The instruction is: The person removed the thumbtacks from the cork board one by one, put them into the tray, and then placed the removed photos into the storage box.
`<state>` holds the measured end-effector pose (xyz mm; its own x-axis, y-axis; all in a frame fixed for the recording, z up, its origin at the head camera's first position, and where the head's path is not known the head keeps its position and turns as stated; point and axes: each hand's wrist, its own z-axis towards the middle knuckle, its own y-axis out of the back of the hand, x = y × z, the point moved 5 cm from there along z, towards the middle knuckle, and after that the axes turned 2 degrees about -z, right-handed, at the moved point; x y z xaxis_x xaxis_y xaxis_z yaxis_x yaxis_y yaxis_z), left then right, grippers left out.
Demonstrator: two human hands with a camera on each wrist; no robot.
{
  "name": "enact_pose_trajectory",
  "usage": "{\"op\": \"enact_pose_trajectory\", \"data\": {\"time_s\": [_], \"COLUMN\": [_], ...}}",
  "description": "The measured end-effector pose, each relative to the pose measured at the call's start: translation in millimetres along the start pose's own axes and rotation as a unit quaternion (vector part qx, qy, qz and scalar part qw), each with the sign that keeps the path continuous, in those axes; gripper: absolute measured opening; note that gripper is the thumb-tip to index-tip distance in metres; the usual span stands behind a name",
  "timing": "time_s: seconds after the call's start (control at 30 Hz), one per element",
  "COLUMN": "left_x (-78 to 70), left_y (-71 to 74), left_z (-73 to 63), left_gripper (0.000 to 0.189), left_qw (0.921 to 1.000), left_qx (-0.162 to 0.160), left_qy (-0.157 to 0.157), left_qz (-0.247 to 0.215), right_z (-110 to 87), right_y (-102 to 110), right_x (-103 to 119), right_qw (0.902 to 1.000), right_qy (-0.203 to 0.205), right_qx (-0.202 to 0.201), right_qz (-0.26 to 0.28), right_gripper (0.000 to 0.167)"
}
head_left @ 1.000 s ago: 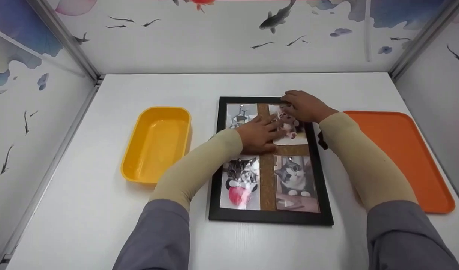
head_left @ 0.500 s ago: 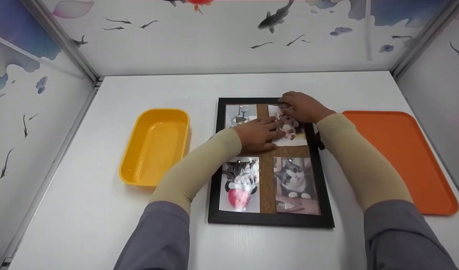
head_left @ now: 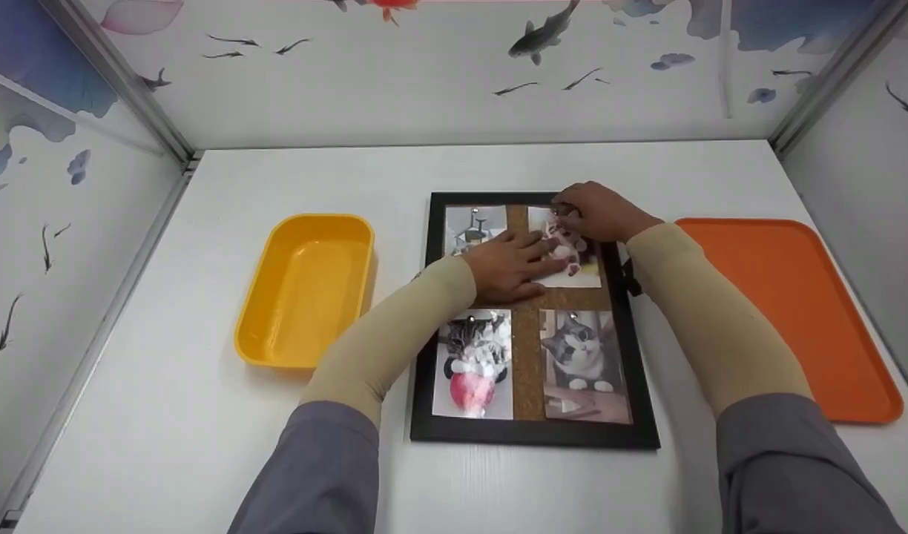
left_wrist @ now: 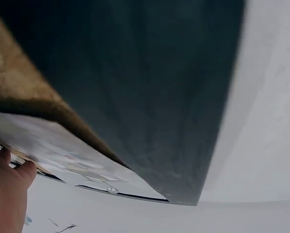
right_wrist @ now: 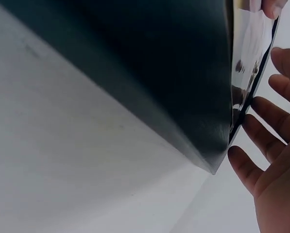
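Note:
A black-framed cork board (head_left: 527, 363) lies in the middle of the table with a photo near each corner. My left hand (head_left: 507, 268), fingers spread, rests across the board, its fingertips on the upper-right photo (head_left: 584, 274). At that photo's top edge is my right hand (head_left: 599, 211), thumb over the print and fingers over the frame's top bar. The right wrist view shows several fingers of the right hand (right_wrist: 276, 141) spread loosely along the frame's edge. A grey-and-white cat photo (head_left: 580, 363) and a striped cat photo (head_left: 472, 371) fill the lower half, each with a small pin at its top.
To the left stands a yellow plastic tub (head_left: 306, 297). An orange tray (head_left: 788, 297) lies on the right, partly behind the right forearm. White panels with painted fish (head_left: 543, 33) enclose the table (head_left: 165, 415) at the back and sides.
The upper-right photo has shifted slightly left on the cork, leaving a wider strip by the frame's right bar. Both hands stay in nearly the same place.

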<state>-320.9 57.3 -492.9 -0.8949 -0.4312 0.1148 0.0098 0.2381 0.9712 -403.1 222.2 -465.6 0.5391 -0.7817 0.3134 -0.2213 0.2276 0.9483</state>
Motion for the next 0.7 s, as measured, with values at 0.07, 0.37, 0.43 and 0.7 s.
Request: {"op": "enact_pose_trajectory", "data": {"time_s": [0.07,0.37,0.43,0.7], "left_x": [0.1,1.5,1.7,-1.8], "left_y": [-2.8,-15.3,-17.6,-18.1], "left_z": [0.7,-2.8,-3.8,3.7], "left_gripper": [0.064,0.066,0.065,0.065], "left_qw": [1.0000,0.9986,0.9980,0.9960], "left_qx": [0.000,-0.020,-0.022,-0.035], "left_qy": [0.004,0.014,0.018,0.026], "left_qz": [-0.009,-0.046,-0.056,-0.079], "right_z": [0.0,2.3,2.8,-3.7], "right_y": [-1,-6,-6,-2], "right_x": [-3,-4,-2,-8], "right_qw": [0.9997,0.9960,0.9952,0.9909], "right_qy": [0.004,-0.030,-0.031,-0.063], "right_qx": [-0.002,0.010,0.019,0.051], "right_qz": [0.025,0.084,0.091,0.107], "right_gripper": [0.034,0.030,0.032,0.035]}}
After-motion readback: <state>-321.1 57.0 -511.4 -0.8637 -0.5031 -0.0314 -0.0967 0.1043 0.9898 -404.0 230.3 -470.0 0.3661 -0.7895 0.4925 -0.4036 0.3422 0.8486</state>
